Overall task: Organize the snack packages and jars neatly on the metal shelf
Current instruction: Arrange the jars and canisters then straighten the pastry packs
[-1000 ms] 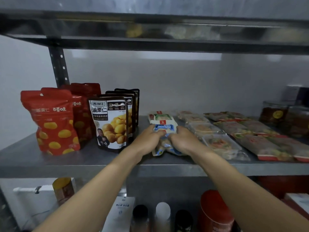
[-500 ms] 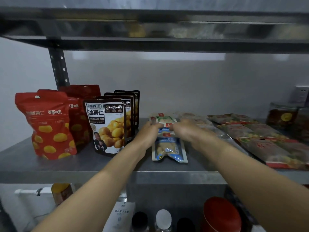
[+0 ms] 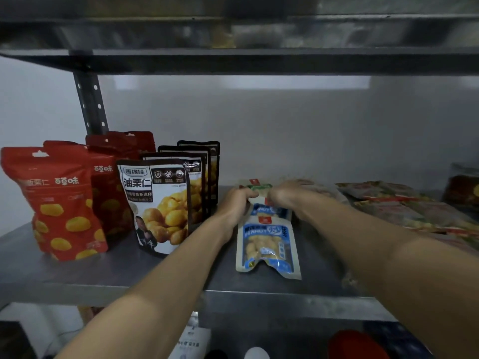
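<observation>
On the metal shelf [image 3: 160, 283] a blue-and-white peanut packet [image 3: 267, 244] lies flat near the front edge, with a second blue packet [image 3: 272, 210] partly under it behind. Further back lies a green-and-white packet [image 3: 259, 187]. My left hand [image 3: 237, 203] grips that green packet's left side, fingers curled round it. My right hand [image 3: 286, 194] reaches over its right side, blurred, so its grip is unclear. Red chestnut bags [image 3: 59, 203] and black-and-white chestnut pouches [image 3: 158, 206] stand upright at the left.
Flat clear snack packs [image 3: 404, 206] lie in rows at the right. A dark jar [image 3: 464, 185] stands at the far right. An upper shelf [image 3: 233, 60] hangs overhead. Below are a red lid [image 3: 355, 344], bottle caps and a white package.
Both hands left the blue packet near the front and moved back to the green packet behind it. The view has shifted, so the right-hand items lie nearer the frame edge.
</observation>
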`<state>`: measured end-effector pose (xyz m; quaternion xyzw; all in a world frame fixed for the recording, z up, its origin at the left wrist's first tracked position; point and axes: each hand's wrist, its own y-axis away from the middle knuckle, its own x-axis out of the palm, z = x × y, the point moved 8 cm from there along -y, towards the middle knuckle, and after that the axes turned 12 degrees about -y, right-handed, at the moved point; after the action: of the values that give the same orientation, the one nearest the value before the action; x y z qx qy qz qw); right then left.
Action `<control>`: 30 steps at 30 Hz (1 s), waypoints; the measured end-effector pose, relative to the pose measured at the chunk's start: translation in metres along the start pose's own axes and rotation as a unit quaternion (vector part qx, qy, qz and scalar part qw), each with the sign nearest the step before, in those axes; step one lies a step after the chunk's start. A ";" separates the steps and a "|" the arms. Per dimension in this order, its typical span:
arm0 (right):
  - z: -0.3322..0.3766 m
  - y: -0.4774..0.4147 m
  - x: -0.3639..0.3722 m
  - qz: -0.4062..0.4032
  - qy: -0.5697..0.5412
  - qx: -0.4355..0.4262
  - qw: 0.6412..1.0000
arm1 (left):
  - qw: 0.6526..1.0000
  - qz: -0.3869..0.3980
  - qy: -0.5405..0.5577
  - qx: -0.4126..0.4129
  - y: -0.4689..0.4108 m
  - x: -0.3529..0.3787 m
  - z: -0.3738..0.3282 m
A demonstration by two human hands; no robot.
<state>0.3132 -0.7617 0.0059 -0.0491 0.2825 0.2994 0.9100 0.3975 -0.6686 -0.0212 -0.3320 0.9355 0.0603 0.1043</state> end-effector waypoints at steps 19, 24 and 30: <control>-0.005 0.004 0.014 0.024 -0.004 -0.010 1.000 | 0.996 0.009 -0.060 0.062 -0.003 0.005 0.000; -0.003 0.025 0.007 0.020 0.008 -0.052 0.998 | 0.996 -0.012 -0.062 0.067 0.007 0.001 0.000; -0.009 0.053 0.010 0.016 0.081 -0.071 0.994 | 0.989 0.003 -0.110 0.103 0.017 0.005 0.009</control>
<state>0.2854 -0.7156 -0.0032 -0.1330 0.3345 0.3286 0.8732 0.3840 -0.6570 -0.0305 -0.3083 0.9204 0.0005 0.2404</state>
